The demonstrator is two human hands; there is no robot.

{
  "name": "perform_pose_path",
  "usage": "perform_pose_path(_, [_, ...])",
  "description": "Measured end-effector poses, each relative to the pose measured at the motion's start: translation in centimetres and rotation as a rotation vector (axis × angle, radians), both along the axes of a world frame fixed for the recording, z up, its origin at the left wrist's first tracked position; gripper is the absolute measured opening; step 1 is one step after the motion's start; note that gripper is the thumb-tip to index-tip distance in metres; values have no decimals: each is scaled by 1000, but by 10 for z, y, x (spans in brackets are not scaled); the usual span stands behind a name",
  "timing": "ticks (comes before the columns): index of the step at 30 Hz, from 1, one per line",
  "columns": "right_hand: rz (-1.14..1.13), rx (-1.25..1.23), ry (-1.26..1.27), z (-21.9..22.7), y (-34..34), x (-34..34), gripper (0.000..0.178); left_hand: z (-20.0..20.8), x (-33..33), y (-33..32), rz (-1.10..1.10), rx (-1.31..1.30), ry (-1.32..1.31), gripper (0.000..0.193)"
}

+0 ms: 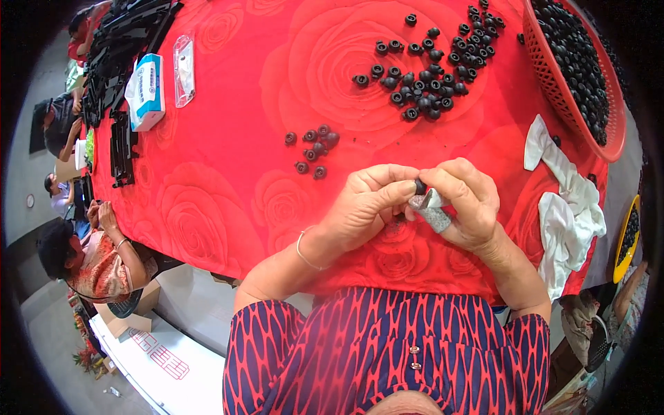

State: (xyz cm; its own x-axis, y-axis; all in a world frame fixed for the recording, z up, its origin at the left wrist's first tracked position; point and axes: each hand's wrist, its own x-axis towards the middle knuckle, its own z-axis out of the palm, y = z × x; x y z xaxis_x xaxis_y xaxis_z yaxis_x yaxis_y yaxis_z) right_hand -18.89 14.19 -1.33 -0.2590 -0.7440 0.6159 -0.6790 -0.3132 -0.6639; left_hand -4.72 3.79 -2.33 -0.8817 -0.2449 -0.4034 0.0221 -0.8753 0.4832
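My two hands meet over the near part of the red tablecloth. Between the fingertips of my left hand [370, 204] and my right hand [467, 200] is a small round black part [420, 186], mostly hidden by the fingers. Both hands are closed on it. A grey-and-white wrapping [434, 213] covers a digit of my right hand. Beyond my left hand lies a small group of similar black knob-like parts [318, 149]. A larger scatter of them [429, 90] spreads farther off, toward the right.
At right, a red plastic basket [612, 142] holds many black parts; white gloves [570, 207] lie nearer. A yellow tray [621, 259] sits beyond the edge. To the left are a tissue box [146, 97], a clear plastic case [184, 69] and black strips [123, 149]. Several people work along the left.
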Motion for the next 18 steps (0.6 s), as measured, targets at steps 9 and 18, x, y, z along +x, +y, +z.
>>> perform_pose_path(9, [-36, -117, 362, -1, 1, -3, 38, -1, 1, -1, -5, 29, 5, 21])
perform_pose_path(18, [-33, -167, 232, 0, 0, -8, 31, 0, 0, -4, 15, 38, 40, 21])
